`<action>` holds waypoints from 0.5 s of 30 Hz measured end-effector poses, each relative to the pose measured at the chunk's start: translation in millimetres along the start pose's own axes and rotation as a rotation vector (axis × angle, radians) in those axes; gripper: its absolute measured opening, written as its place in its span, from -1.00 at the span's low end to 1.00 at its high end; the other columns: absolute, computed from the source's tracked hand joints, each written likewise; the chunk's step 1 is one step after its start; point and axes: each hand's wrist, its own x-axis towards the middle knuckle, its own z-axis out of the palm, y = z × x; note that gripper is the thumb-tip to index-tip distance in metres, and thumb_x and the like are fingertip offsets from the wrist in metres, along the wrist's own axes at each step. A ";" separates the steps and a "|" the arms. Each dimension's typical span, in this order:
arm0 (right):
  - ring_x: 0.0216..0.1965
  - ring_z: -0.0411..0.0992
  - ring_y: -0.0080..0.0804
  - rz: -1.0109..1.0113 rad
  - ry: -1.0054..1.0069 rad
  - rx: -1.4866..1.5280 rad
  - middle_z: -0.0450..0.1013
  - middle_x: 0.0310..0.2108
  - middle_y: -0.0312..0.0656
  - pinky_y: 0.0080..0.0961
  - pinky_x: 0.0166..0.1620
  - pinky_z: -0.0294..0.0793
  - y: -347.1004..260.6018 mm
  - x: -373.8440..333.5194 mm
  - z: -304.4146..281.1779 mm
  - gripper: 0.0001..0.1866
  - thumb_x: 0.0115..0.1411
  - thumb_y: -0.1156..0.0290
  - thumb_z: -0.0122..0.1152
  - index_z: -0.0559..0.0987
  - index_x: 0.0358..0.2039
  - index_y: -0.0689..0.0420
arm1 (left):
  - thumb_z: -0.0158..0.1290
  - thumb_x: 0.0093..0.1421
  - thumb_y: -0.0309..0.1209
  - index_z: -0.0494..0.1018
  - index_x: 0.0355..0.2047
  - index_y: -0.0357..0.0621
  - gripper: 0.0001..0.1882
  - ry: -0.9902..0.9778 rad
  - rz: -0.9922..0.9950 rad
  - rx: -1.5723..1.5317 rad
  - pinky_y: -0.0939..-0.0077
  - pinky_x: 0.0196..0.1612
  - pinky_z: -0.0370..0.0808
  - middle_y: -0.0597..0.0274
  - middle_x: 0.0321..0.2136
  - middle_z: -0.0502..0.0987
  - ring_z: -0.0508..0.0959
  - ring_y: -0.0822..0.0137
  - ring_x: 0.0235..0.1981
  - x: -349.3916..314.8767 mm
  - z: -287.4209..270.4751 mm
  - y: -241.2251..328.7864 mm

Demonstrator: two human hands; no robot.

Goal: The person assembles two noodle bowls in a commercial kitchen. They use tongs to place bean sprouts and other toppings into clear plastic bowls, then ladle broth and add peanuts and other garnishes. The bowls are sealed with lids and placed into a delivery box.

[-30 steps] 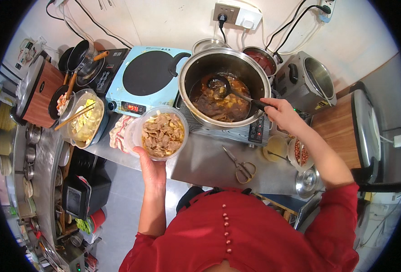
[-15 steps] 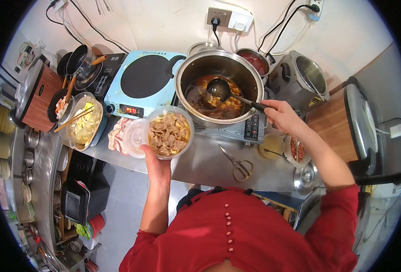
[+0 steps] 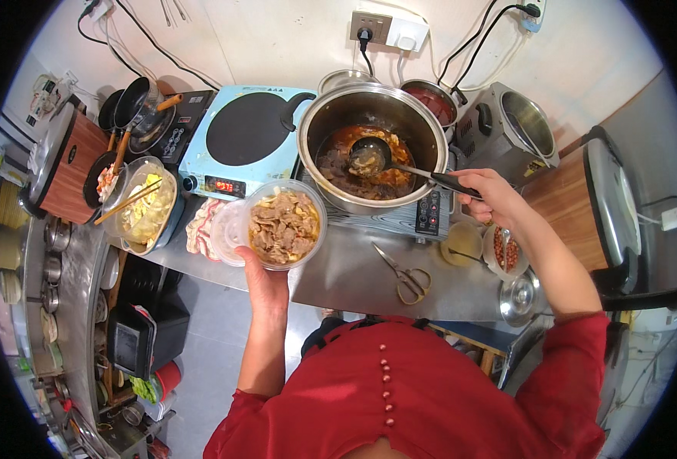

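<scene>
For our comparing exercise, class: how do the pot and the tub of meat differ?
The pot is bigger and metal; the tub is smaller, see-through plastic. The pot stands on a cooker; the tub is in the left hand. The pot holds brown broth; the tub holds meat pieces. Both are round and uncovered.

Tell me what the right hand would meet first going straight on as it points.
The right hand would probably meet the tall, round stainless-steel pot first, at its right side; depth is unclear, so it might pass above the rim.
</scene>
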 end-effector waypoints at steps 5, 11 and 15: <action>-0.78 -0.04 -0.73 -0.031 -0.006 0.060 0.33 -0.55 -0.31 -0.67 -0.71 -0.06 -5.9 -19.4 2.4 -0.61 0.29 0.41 -0.04 0.42 0.11 0.22 | -0.10 0.10 0.39 0.01 0.36 -0.12 0.05 -0.005 -0.006 0.008 0.06 0.32 0.20 0.17 0.33 0.16 0.20 0.15 0.33 1.1 5.5 -0.5; -0.78 -0.04 -0.78 -0.104 -0.051 0.018 0.34 -0.56 -0.32 -0.75 -0.73 -0.07 -31.7 -63.5 18.2 -0.61 0.29 0.42 -0.04 0.44 0.10 0.25 | -0.07 0.08 0.40 0.04 0.36 -0.10 0.05 -0.014 -0.009 0.001 0.05 0.30 0.20 0.19 0.31 0.19 0.21 0.16 0.32 7.1 8.9 -5.9; -0.80 -0.02 -0.79 -0.094 -0.071 -0.007 0.34 -0.59 -0.31 -0.78 -0.77 -0.07 -45.7 -91.1 33.6 -0.55 0.30 0.42 -0.07 0.38 0.17 0.29 | -0.05 0.09 0.39 0.07 0.34 -0.10 0.03 -0.008 0.033 0.008 0.06 0.29 0.22 0.18 0.30 0.21 0.24 0.16 0.30 10.4 8.2 -6.8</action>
